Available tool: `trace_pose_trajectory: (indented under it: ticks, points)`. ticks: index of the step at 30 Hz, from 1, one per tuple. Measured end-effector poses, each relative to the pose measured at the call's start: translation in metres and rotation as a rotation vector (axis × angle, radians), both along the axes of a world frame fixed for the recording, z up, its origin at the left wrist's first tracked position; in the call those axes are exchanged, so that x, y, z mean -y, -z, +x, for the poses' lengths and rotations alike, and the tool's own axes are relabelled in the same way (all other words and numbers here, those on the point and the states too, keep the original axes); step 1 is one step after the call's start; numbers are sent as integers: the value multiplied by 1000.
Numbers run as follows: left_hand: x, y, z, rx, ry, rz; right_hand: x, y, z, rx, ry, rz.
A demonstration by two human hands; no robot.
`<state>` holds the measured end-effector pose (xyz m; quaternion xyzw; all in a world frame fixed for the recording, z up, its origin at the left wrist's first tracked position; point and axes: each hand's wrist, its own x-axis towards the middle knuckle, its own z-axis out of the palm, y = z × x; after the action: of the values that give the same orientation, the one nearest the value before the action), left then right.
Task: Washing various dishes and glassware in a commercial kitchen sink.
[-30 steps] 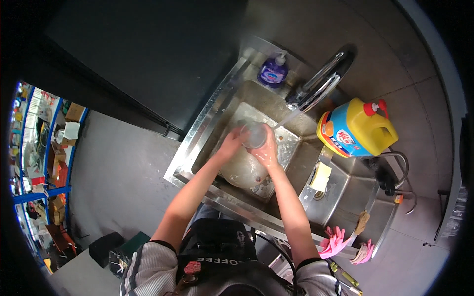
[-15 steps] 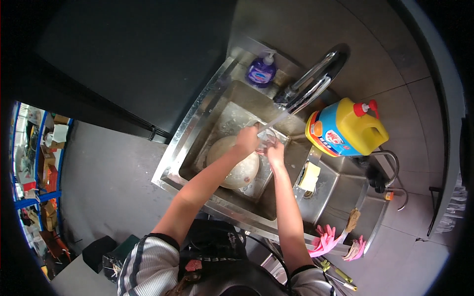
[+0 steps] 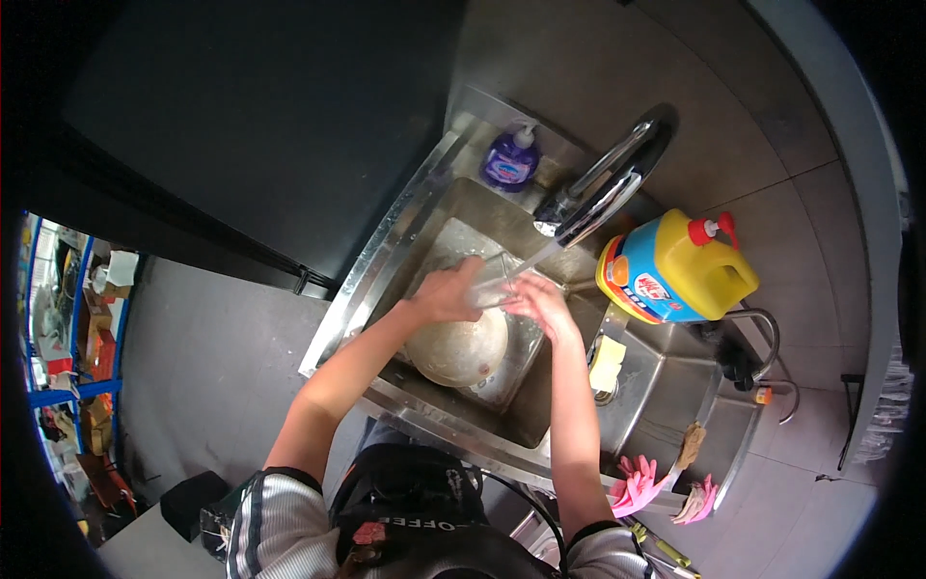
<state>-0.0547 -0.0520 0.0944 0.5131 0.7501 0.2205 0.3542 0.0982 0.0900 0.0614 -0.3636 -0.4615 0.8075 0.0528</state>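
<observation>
While water (image 3: 540,256) runs from the tap (image 3: 608,203) onto the clear cup (image 3: 490,289), my two hands meet on it: my left hand (image 3: 447,293) wraps its side, and my right hand (image 3: 543,304) has its fingers at the mouth. It's tilted above the sink (image 3: 424,417), so I judge the rinsing under way, not finished. The round bowl (image 3: 459,353) lies below, out of my grip; I can't tell whether either is clean.

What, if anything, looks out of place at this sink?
Mildly odd: the pink gloves lie at the sink's right front edge, while the bare left hand and right hand handle a clear cup near the faucet's stream. Nothing looks visibly broken.
</observation>
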Motion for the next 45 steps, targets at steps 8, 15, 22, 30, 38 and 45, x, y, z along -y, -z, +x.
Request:
trace_pose_trajectory:
  ticks: [8, 15, 22, 30, 38, 45]
  points:
    - [-1, 2, 15, -265, -26, -212, -54, -29, -26, 183, 292, 1308]
    - [13, 1, 19, -174, -72, -254, -54, -42, -29, 344, 179, 1352]
    - [14, -6, 20, -127, -130, -157, -55, -27, -27, 204, 300, 1352]
    - [18, 4, 19, -128, -216, -142, -17, -42, -32, 329, 536, 1766]
    - [16, 12, 18, -84, -322, -313, 50, -6, -68, 185, -102, 929]
    - [17, 45, 19, -170, -314, 205, 25, 12, -48, -101, -417, 115]
